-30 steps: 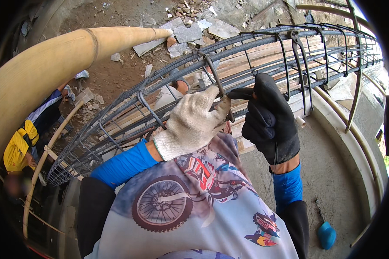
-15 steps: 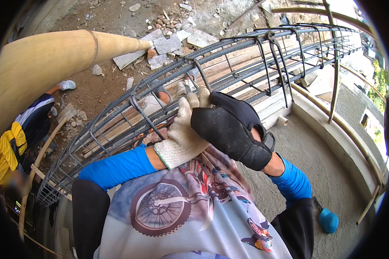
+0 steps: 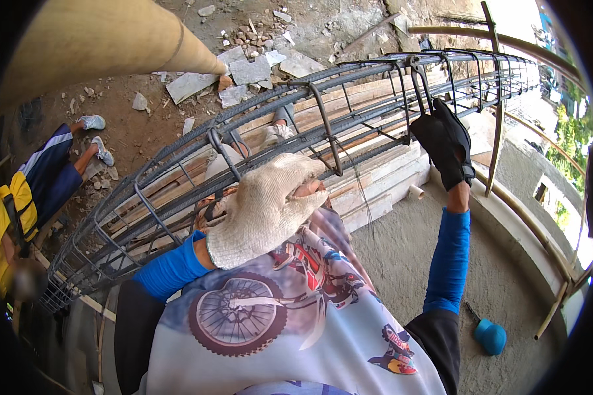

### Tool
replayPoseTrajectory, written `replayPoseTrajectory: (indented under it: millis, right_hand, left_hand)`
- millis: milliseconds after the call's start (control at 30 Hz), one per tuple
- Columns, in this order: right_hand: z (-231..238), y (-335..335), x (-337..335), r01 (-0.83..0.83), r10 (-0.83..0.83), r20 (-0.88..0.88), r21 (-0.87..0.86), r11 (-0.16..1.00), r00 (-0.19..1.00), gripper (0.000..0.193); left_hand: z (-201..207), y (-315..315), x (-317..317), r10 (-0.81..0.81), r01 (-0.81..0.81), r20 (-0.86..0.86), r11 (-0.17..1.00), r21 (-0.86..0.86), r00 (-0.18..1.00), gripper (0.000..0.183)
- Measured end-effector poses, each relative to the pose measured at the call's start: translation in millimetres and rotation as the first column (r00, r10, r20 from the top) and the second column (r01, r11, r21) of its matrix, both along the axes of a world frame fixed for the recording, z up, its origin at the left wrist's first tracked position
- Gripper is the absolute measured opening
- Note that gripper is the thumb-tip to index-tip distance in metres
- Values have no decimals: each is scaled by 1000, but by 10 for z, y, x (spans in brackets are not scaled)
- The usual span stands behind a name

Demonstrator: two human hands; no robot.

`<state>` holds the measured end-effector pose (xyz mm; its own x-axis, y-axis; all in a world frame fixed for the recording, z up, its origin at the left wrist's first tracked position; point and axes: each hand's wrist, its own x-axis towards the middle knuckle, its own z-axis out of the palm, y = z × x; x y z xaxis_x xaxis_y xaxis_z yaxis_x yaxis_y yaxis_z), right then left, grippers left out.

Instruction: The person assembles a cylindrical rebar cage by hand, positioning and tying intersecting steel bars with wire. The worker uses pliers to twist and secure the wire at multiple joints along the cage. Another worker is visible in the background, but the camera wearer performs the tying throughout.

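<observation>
My right hand point(image 3: 445, 146), in a black glove with bare fingertips, is closed on the lower handles of dark metal pincers point(image 3: 418, 78). The pincers hang over an upper bar of the long rebar cage point(image 3: 244, 158). My left hand point(image 3: 265, 205), in an off-white knit glove, is curled in front of the cage's near side. A bare fingertip shows at the glove's opening; whatever the fingers hold is hidden. Just right of it, thin tie wire point(image 3: 362, 191) dangles from the cage beside a bent stirrup point(image 3: 327, 128).
A thick bamboo pole point(image 3: 118, 39) crosses the upper left. Wooden boards point(image 3: 375, 178) lie under the cage. Below left, a person in yellow point(image 3: 10, 210) is near rubble point(image 3: 244, 69). A blue round object point(image 3: 489, 337) rests on the concrete floor point(image 3: 402, 263) at right.
My hands have separated. The right moved right and up onto the pincers; the left turned and drew slightly left. Tie wire now shows at the stirrup. The person below has shifted.
</observation>
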<state>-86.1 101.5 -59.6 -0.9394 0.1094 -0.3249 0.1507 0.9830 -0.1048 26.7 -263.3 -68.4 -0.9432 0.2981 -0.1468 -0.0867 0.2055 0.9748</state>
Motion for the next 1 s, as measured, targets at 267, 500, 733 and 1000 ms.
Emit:
replayPoseTrajectory:
  millis: [267, 500, 733, 1000]
  right_hand:
    - [-369, 206, -252, -231, 237, 73, -83, 969, 969, 41]
    - [14, 37, -217, -530, 562, -110, 229, 817, 820, 12]
    - [767, -234, 124, -196, 277, 159, -396, 897, 948, 3]
    - [1285, -917, 343, 403, 13, 765, -353, 845, 644, 25]
  left_hand:
    - [-99, 149, 69, -77, 19, 312, 982, 186, 947, 32]
    - [-125, 272, 35, -118, -210, 618, 877, 432, 778, 50]
    - [-10, 535, -27, -359, -324, 640, 636, 700, 679, 51]
    - [285, 619, 51, -415, -385, 674, 589, 711, 611, 25]
